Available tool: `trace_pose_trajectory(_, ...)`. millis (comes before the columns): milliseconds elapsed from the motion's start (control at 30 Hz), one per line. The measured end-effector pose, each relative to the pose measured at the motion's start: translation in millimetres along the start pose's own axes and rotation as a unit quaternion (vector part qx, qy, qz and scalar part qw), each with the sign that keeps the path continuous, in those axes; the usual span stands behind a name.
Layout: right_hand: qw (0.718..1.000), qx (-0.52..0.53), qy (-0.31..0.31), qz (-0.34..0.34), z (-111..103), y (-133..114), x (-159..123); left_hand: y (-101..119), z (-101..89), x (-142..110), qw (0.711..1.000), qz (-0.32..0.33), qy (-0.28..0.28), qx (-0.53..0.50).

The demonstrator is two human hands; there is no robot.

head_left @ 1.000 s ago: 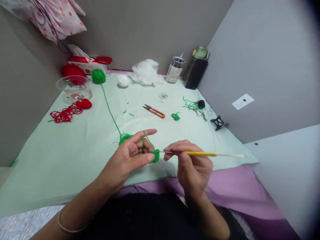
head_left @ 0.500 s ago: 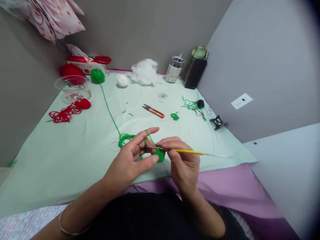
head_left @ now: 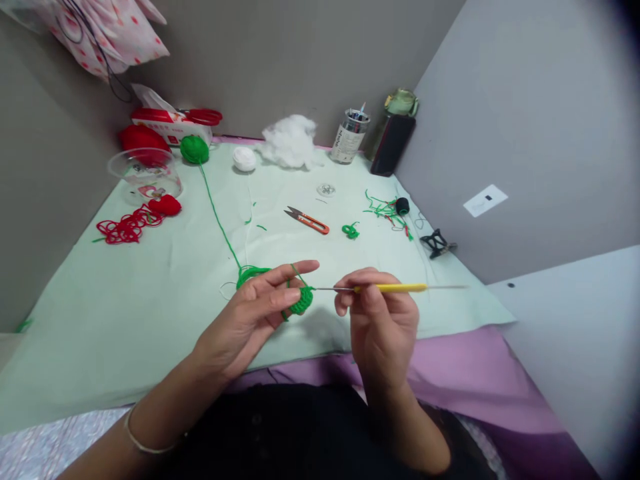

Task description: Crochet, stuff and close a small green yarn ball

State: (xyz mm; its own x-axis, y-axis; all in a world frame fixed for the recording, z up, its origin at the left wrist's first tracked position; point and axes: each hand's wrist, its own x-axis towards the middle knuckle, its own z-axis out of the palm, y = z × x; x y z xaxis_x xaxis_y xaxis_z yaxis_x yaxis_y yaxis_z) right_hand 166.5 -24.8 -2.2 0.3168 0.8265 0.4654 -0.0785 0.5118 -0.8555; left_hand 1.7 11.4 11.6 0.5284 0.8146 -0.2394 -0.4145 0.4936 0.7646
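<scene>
My left hand [head_left: 255, 307] pinches a small round green crochet piece [head_left: 302, 301] between thumb and fingers. A strand of green yarn runs over its raised index finger. My right hand [head_left: 383, 320] grips a crochet hook [head_left: 390, 289] by its yellow handle, held nearly level. The hook's thin metal tip reaches left to the top edge of the crochet piece. Behind my left hand lies a loose coil of green yarn [head_left: 250, 274], and its strand leads back to a green yarn ball [head_left: 195, 149].
Orange thread snips [head_left: 307, 220] lie mid-table beside a small green crocheted bit [head_left: 351, 231]. White stuffing [head_left: 291, 141], a white yarn ball [head_left: 245, 159] and a pen jar [head_left: 350, 138] stand at the back. Red yarn [head_left: 127, 225] and a clear plastic tub [head_left: 150, 179] are left, yarn scraps [head_left: 385, 208] right.
My right hand has moved right, drawing the hook away from my left hand so more of its shaft shows. The crochet piece has shifted slightly left and up.
</scene>
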Motion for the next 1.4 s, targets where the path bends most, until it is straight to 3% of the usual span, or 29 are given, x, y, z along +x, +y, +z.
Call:
trace_pose_trajectory(133,0.997,0.031,-0.052,0.048,2.3,4.5,-0.3,-3.9,-0.1,-2.1,0.995,0.041,-0.015,0.094)
trace_pose_trajectory(300,0.996,0.021,-0.039,0.074,-4.2,12.8,-2.7,-0.9,-2.7,-5.0,0.969,0.073,-0.028,0.233)
trace_pose_trajectory(533,0.991,0.049,-0.051,0.112,-5.2,7.9,3.5,3.9,-1.6,-4.7,0.967,0.100,-0.012,0.233)
trace_pose_trajectory(833,0.990,0.042,-0.107,0.084,-13.5,2.6,5.2,6.4,-1.5,-6.1,0.954,0.109,0.000,0.279)
trace_pose_trajectory(967,0.990,0.020,-0.128,0.050,-17.5,-0.9,5.7,7.2,-0.5,-6.3,0.947,0.110,0.006,0.302)
trace_pose_trajectory(1067,0.988,-0.054,-0.146,-0.003,-19.2,-6.6,5.3,7.3,-0.1,-6.7,0.933,0.130,0.015,0.334)
trace_pose_trajectory(1267,0.922,-0.244,-0.235,-0.188,-21.1,-10.3,0.6,6.3,-1.0,-6.6,0.853,0.242,0.027,0.462)
trace_pose_trajectory(1400,0.915,-0.237,-0.231,-0.230,-19.8,-2.2,-2.9,4.2,-1.3,-5.6,0.852,0.241,0.038,0.462)
